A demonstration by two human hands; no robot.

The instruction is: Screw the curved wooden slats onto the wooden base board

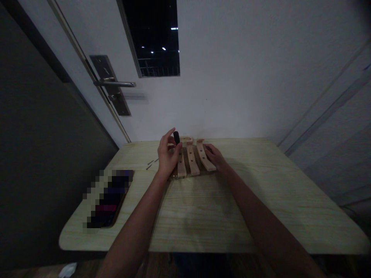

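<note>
My left hand is closed around what looks like a black-handled screwdriver, held upright over the left part of a wooden rack. Its tip is hidden by my fingers. The rack has a dark brown base with several pale curved wooden pieces across it, among them a middle piece and a right piece, each with holes along it. At the rack's right edge, my right hand grips its side, with the fingertips partly hidden behind the right piece. Several thin screws lie left of my left hand.
The rack lies on a pale wood-grain table. A phone, partly pixelated, lies on the table's left side. Beyond the table's far edge stands a white door with a metal handle and a dark window.
</note>
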